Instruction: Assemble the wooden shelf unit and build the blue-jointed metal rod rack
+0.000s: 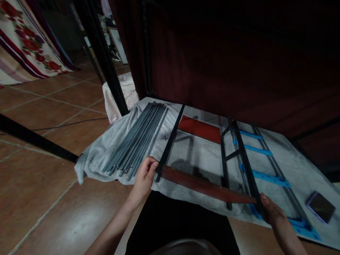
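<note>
Between my hands is a black frame (169, 145) with a reddish-brown board (207, 187) joining its near ends. My left hand (146, 171) is closed around the near end of the left bar. My right hand (273, 212) grips the near end of the right bar (247, 166), its fingers partly hidden. A red panel (200, 128) spans the far part of the frame. Beneath and beyond the right bar lies a rack with blue slats (268, 176) and dark side rails.
Several grey rods (138, 138) lie side by side on the grey cloth (98, 152) at left. A phone (321, 206) rests at the right. Black posts (103, 56) rise at the left, and a dark red curtain (212, 63) hangs behind. A cable (71, 124) crosses the tiled floor.
</note>
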Action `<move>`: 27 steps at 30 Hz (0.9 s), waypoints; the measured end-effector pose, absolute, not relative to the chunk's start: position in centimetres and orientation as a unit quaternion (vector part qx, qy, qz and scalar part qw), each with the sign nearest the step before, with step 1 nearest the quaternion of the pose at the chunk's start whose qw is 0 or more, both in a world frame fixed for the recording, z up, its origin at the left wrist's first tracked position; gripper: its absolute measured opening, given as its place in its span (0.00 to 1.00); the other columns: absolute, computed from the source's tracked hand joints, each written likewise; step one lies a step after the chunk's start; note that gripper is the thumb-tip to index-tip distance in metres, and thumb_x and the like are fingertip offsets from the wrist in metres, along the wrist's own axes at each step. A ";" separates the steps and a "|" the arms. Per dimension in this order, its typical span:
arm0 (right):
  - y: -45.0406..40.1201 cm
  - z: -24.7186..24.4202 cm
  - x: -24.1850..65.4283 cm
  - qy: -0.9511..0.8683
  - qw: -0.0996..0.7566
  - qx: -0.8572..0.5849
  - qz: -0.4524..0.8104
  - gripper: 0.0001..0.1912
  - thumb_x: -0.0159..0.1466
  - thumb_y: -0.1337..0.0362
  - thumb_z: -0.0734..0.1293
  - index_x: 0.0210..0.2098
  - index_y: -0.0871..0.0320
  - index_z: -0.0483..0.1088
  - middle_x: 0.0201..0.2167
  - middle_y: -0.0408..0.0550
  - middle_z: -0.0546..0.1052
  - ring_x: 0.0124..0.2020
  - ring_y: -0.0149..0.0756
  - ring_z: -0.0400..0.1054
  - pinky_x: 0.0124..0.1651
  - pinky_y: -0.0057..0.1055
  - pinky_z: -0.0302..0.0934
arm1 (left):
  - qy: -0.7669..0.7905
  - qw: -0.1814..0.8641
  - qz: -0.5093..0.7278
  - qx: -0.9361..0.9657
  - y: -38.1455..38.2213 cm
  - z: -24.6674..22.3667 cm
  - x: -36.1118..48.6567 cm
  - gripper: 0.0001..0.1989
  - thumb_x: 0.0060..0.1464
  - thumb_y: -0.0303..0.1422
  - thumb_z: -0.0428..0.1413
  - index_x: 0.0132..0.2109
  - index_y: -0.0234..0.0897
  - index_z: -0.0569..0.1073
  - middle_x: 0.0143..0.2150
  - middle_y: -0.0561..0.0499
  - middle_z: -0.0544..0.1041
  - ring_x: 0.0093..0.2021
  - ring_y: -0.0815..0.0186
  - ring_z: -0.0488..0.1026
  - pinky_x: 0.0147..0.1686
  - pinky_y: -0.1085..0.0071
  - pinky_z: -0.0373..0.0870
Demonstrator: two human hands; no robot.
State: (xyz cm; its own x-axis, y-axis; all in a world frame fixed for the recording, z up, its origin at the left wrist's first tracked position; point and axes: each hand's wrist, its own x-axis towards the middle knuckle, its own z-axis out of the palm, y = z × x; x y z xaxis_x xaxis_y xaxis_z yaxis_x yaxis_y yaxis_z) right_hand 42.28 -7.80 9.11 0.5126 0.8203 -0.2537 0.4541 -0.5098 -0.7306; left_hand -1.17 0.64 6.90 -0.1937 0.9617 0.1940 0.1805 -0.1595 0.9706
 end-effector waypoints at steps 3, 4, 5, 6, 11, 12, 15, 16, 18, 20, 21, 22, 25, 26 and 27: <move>-7.7 9.4 41.8 -0.432 0.298 -0.803 0.282 0.30 0.55 0.33 0.61 0.29 0.54 0.75 0.24 0.50 0.77 0.29 0.44 0.72 0.31 0.36 0.69 | 0.543 0.365 0.540 0.530 0.9 6.9 -1.5 0.13 0.59 0.42 0.51 0.30 0.39 0.66 0.27 0.55 0.64 0.30 0.67 0.62 0.33 0.72 0.62; -7.7 9.4 41.7 -0.445 0.296 -0.799 0.276 0.29 0.56 0.34 0.61 0.27 0.53 0.75 0.22 0.49 0.76 0.27 0.43 0.71 0.31 0.36 0.69 | 0.543 0.376 0.532 0.530 1.0 7.0 -1.8 0.14 0.59 0.43 0.52 0.31 0.39 0.67 0.27 0.55 0.64 0.30 0.67 0.62 0.32 0.72 0.62; -7.6 9.5 41.6 -0.452 0.297 -0.797 0.269 0.29 0.56 0.34 0.61 0.27 0.53 0.74 0.21 0.49 0.75 0.27 0.44 0.71 0.31 0.37 0.69 | 0.542 0.390 0.521 0.532 1.0 7.2 -2.0 0.14 0.59 0.44 0.52 0.31 0.39 0.67 0.27 0.55 0.64 0.30 0.67 0.62 0.31 0.72 0.62; -7.5 9.5 41.6 -0.456 0.298 -0.797 0.262 0.28 0.56 0.34 0.61 0.26 0.52 0.74 0.22 0.49 0.76 0.28 0.45 0.72 0.33 0.37 0.69 | 0.540 0.402 0.508 0.537 1.1 7.5 -2.3 0.14 0.58 0.45 0.53 0.32 0.39 0.68 0.27 0.55 0.64 0.29 0.67 0.63 0.31 0.72 0.62; -7.3 9.8 41.7 -0.478 0.273 -0.801 0.237 0.26 0.59 0.37 0.59 0.33 0.52 0.74 0.35 0.50 0.81 0.45 0.51 0.74 0.47 0.38 0.68 | 0.542 0.424 0.447 0.571 1.4 8.7 -3.7 0.19 0.57 0.51 0.53 0.31 0.39 0.71 0.25 0.55 0.65 0.28 0.66 0.63 0.30 0.72 0.61; -7.2 9.9 41.7 -0.482 0.263 -0.802 0.235 0.26 0.60 0.37 0.59 0.33 0.52 0.74 0.35 0.50 0.81 0.45 0.51 0.74 0.47 0.38 0.68 | 0.540 0.426 0.446 0.572 1.5 8.7 -4.0 0.20 0.57 0.52 0.53 0.31 0.39 0.71 0.25 0.55 0.66 0.28 0.66 0.64 0.30 0.72 0.62; -6.5 10.2 41.6 -0.494 0.250 -0.799 0.236 0.26 0.63 0.38 0.56 0.32 0.52 0.71 0.30 0.48 0.79 0.37 0.47 0.74 0.41 0.36 0.66 | 0.552 0.442 0.473 0.526 2.6 8.2 -4.9 0.22 0.58 0.53 0.51 0.33 0.38 0.74 0.26 0.53 0.70 0.30 0.65 0.67 0.34 0.71 0.65; -6.2 10.2 41.7 -0.499 0.252 -0.794 0.237 0.26 0.64 0.38 0.55 0.31 0.52 0.70 0.28 0.47 0.78 0.34 0.45 0.73 0.39 0.35 0.66 | 0.563 0.453 0.484 0.494 3.2 7.9 -5.1 0.22 0.57 0.53 0.53 0.35 0.38 0.75 0.26 0.53 0.72 0.31 0.65 0.68 0.34 0.71 0.66; -5.3 10.3 41.9 -0.509 0.265 -0.784 0.236 0.26 0.65 0.39 0.53 0.29 0.52 0.67 0.25 0.45 0.75 0.30 0.41 0.71 0.36 0.33 0.63 | 0.582 0.491 0.492 0.422 4.7 7.5 -5.3 0.21 0.51 0.52 0.59 0.39 0.38 0.76 0.30 0.52 0.76 0.32 0.65 0.70 0.34 0.72 0.68; -4.0 10.1 42.5 -0.515 0.279 -0.773 0.242 0.26 0.66 0.40 0.53 0.28 0.53 0.65 0.23 0.43 0.71 0.28 0.39 0.68 0.34 0.32 0.62 | 0.591 0.532 0.482 0.369 6.4 7.6 -5.1 0.24 0.43 0.51 0.65 0.40 0.38 0.77 0.33 0.51 0.78 0.34 0.66 0.72 0.34 0.74 0.70; -3.2 9.9 42.9 -0.516 0.287 -0.768 0.247 0.26 0.67 0.41 0.53 0.28 0.53 0.65 0.23 0.42 0.70 0.28 0.38 0.68 0.34 0.32 0.61 | 0.593 0.545 0.477 0.352 7.3 7.9 -4.9 0.25 0.39 0.51 0.67 0.41 0.38 0.78 0.34 0.52 0.79 0.35 0.66 0.73 0.34 0.75 0.71; -2.4 9.6 43.4 -0.515 0.298 -0.763 0.252 0.25 0.66 0.41 0.54 0.28 0.54 0.65 0.23 0.42 0.70 0.28 0.37 0.67 0.34 0.32 0.61 | 0.593 0.555 0.471 0.345 8.2 8.2 -4.6 0.27 0.36 0.51 0.69 0.41 0.39 0.78 0.34 0.52 0.80 0.36 0.66 0.73 0.34 0.76 0.72; 0.7 8.8 45.4 -0.519 0.340 -0.737 0.266 0.22 0.66 0.44 0.57 0.32 0.55 0.68 0.25 0.42 0.71 0.30 0.36 0.67 0.35 0.32 0.62 | 0.586 0.561 0.464 0.355 11.3 9.6 -3.8 0.29 0.33 0.49 0.71 0.43 0.41 0.78 0.37 0.52 0.81 0.40 0.64 0.75 0.36 0.76 0.74; 2.1 8.7 46.1 -0.525 0.354 -0.726 0.268 0.20 0.65 0.46 0.58 0.33 0.56 0.68 0.27 0.43 0.72 0.31 0.36 0.67 0.35 0.32 0.62 | 0.582 0.558 0.466 0.363 12.3 10.0 -3.5 0.27 0.36 0.48 0.70 0.43 0.42 0.78 0.39 0.54 0.82 0.43 0.63 0.75 0.38 0.75 0.75; 3.5 8.8 46.7 -0.532 0.364 -0.717 0.265 0.19 0.65 0.48 0.59 0.35 0.56 0.69 0.28 0.44 0.72 0.32 0.36 0.67 0.35 0.31 0.62 | 0.578 0.555 0.467 0.375 13.4 10.5 -3.2 0.24 0.40 0.48 0.68 0.44 0.43 0.78 0.40 0.56 0.82 0.47 0.62 0.75 0.41 0.75 0.75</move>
